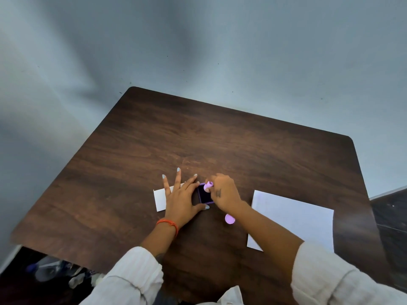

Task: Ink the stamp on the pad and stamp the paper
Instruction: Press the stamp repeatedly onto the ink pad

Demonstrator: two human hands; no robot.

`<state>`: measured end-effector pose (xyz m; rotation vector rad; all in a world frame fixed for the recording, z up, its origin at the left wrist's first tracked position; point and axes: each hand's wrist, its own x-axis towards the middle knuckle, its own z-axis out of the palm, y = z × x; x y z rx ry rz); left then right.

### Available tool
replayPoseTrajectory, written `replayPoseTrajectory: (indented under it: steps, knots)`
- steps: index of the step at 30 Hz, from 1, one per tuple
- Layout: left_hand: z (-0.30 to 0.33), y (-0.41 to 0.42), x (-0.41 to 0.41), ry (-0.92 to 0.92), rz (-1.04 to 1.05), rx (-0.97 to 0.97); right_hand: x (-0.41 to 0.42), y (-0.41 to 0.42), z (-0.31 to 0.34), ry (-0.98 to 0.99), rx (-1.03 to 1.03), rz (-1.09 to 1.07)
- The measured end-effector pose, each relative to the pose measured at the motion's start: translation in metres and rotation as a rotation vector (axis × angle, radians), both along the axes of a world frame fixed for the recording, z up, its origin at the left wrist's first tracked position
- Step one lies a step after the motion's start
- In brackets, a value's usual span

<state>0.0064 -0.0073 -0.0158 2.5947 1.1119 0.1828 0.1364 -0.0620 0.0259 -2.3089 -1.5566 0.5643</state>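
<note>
Inking: we are pinching the lilac stamp [208, 186] in our right hand [224, 192], tilted at the pad's [204, 195] one o'clock corner; our left hand [181, 199], spread flat, is steadying it. We are needing a level press. Paper [295, 219] is waiting at three o'clock.

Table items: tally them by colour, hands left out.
Purple: 3 - ink pad, stamp, round cap
White: 2 - paper sheet, small card
Total: 5
</note>
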Motion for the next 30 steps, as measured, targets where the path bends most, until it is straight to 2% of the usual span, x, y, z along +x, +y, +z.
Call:
replayPoseTrajectory:
  steps: [3, 6, 11, 14, 19, 21, 26, 28, 30]
  knots:
    - [0.002, -0.001, 0.0, 0.033, 0.0, 0.017, 0.015, -0.003, 0.002, 0.032, -0.002, 0.037]
    - [0.004, -0.001, 0.001, 0.043, 0.008, 0.003, 0.008, -0.014, -0.002, -0.076, -0.086, 0.26]
    - [0.004, -0.001, 0.001, 0.038, 0.005, 0.0, 0.009, -0.013, -0.004, -0.191, -0.097, 0.411]
    - [0.001, 0.0, 0.001, 0.03, 0.003, 0.003, 0.008, -0.013, -0.005, -0.19, -0.08, 0.375]
    - [-0.004, 0.001, 0.002, 0.02, 0.012, -0.019, -0.016, -0.015, -0.015, -0.153, -0.057, 0.112]
    - [-0.005, 0.001, 0.002, 0.031, 0.007, -0.02, -0.016, -0.015, -0.015, -0.169, -0.053, 0.114]
    - [-0.002, 0.001, 0.001, 0.021, -0.004, -0.014, 0.016, -0.012, -0.01, -0.212, 0.019, 0.512]
    - [0.0, 0.001, 0.002, 0.015, 0.0, -0.027, 0.02, -0.01, -0.009, -0.239, 0.016, 0.558]
    - [0.0, 0.001, 0.002, 0.019, -0.002, -0.028, 0.013, -0.013, -0.01, -0.244, 0.037, 0.507]
